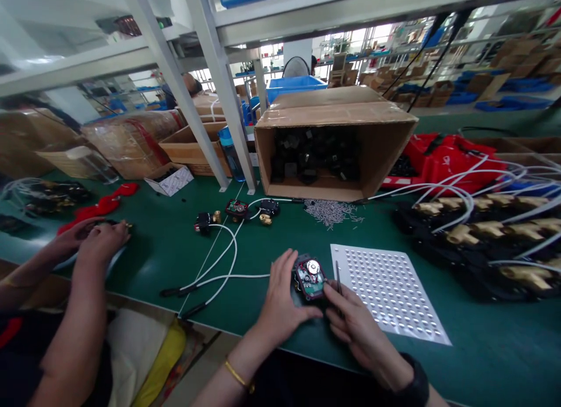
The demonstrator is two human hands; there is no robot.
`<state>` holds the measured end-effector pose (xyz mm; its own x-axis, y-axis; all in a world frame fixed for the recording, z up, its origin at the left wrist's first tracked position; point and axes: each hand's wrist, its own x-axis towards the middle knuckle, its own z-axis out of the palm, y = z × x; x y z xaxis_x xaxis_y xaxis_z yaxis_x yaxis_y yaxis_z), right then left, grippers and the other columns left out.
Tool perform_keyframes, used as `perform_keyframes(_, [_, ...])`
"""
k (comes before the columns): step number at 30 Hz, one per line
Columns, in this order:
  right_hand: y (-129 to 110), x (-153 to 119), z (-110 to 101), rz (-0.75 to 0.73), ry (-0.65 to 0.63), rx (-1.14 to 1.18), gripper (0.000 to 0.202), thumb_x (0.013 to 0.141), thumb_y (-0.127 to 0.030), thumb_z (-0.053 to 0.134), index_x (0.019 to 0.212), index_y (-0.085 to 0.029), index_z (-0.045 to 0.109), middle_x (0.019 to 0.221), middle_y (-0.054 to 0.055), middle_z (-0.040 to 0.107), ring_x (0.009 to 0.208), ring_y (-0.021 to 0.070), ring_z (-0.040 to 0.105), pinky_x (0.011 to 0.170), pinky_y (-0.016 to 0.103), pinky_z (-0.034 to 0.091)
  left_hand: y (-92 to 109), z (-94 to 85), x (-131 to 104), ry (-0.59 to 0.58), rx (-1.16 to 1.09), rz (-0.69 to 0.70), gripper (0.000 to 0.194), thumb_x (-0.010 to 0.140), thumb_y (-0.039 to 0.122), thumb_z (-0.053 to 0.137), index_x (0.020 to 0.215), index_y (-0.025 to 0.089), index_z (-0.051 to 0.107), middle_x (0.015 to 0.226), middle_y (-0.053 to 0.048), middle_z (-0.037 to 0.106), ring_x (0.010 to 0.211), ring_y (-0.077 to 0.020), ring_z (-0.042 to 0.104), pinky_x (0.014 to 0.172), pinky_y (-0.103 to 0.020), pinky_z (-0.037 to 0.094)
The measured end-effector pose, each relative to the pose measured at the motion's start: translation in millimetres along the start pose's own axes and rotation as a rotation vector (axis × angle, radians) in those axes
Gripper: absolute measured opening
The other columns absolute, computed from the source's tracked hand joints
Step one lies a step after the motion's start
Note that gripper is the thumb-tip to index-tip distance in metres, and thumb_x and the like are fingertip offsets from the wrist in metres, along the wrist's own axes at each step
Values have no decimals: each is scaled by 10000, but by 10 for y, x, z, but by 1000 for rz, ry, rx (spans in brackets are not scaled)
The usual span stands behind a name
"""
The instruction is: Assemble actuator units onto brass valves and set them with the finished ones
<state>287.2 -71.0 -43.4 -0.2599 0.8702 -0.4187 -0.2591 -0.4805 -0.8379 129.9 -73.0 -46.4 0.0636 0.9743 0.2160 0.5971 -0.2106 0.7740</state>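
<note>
An electric valve actuator (310, 277) lies in front of me with its black housing open, showing a green circuit board and a round silvery gear. My left hand (280, 299) curves around its left side, fingers at the upper left edge and thumb stretched out below. In my right hand (355, 325) is a thin dark tool that looks like tweezers (338, 275), pointing up and away. The right fingertips are close to the actuator's lower right corner. A white cable (249, 275) runs left from the actuator. Right of it lies a white sheet with rows of silvery round dots (390, 290).
A co-worker's hands (99, 237) work at the left. Other actuators (236, 208) with brass fittings lie ahead. Behind stand a cardboard box (337, 112) of black parts and a pile of small pins (331, 213). Brass-fitted assemblies (486, 237) crowd the right, under a metal shelf frame (210, 74).
</note>
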Motion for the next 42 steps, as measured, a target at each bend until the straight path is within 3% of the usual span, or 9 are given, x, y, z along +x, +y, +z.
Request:
perform_keyframes(3, [-42, 21, -42, -249, 150, -399, 358, 760, -458, 581, 974, -177, 517, 767, 23, 554, 470, 97, 437, 373, 194, 325, 60, 199, 22, 18, -256, -110, 704, 629, 265, 745, 1230, 227, 382, 1241, -72, 487, 1148, -233, 465, 997, -406, 359])
perform_keyframes(6, [-112, 58, -65, -509, 282, -795, 344, 709, -353, 649, 980, -188, 515, 924, 73, 576, 760, 218, 551, 591, 297, 434, 92, 236, 16, 20, -372, -142, 700, 635, 162, 720, 1231, 241, 362, 1230, -51, 492, 1119, -206, 488, 983, -370, 375])
perform_keyframes(11, [-128, 54, -77, -711, 150, -1038, 146, 873, -234, 427, 838, -190, 561, 812, 64, 589, 725, 200, 559, 646, 313, 419, 70, 236, -2, 51, -373, -68, 621, 645, 237, 739, 1184, 240, 430, 1228, -58, 484, 1156, -228, 456, 1017, -398, 335])
perform_keyframes(16, [-532, 302, -223, -671, -85, -1148, 203, 882, -232, 435, 833, -196, 628, 825, 46, 660, 757, 177, 612, 677, 263, 455, -34, 209, 53, 35, -347, -62, 622, 672, 393, 710, 1231, 266, 469, 1274, -79, 450, 1204, -266, 414, 1028, -433, 329])
perform_keyframes(19, [-931, 808, -242, -616, 201, -1346, 215, 892, -243, 447, 867, -182, 652, 847, 48, 682, 792, 177, 626, 710, 254, 452, -77, 202, 80, 10, -334, -64, 709, 601, 466, 731, 1240, 287, 480, 1251, -84, 465, 1169, -286, 449, 996, -441, 375])
perform_keyframes(22, [-1140, 1401, -113, -580, 299, -1448, 174, 863, -234, 516, 948, -169, 653, 919, 93, 674, 870, 220, 616, 738, 284, 438, -86, 214, 84, 36, -313, -55, 734, 552, 507, 735, 1217, 296, 507, 1225, -87, 482, 1140, -297, 475, 965, -444, 410])
perform_keyframes(29, [-1015, 2019, 254, -512, 371, -1486, 113, 822, -207, 580, 894, -156, 650, 941, 142, 655, 857, 246, 615, 709, 305, 430, -81, 209, 94, 72, -302, -57, 688, 532, 534, 739, 1144, 277, 553, 1194, -90, 508, 1099, -300, 505, 917, -430, 452])
perform_keyframes(35, [-1192, 1683, 132, -565, 368, -1323, 157, 808, -232, 577, 905, -133, 650, 897, 94, 670, 842, 216, 611, 731, 290, 439, -106, 249, 75, 75, -363, -126, 829, 560, 457, 769, 1262, 238, 386, 1242, -101, 463, 1141, -289, 460, 975, -457, 383])
perform_keyframes(42, [-928, 319, -87, -562, 44, -884, 159, 790, -279, 553, 872, -228, 679, 883, 39, 665, 756, 196, 603, 675, 319, 463, -41, 198, 118, 21, -383, -112, 848, 530, 427, 794, 1246, 222, 388, 1227, -96, 458, 1152, -278, 442, 985, -448, 359])
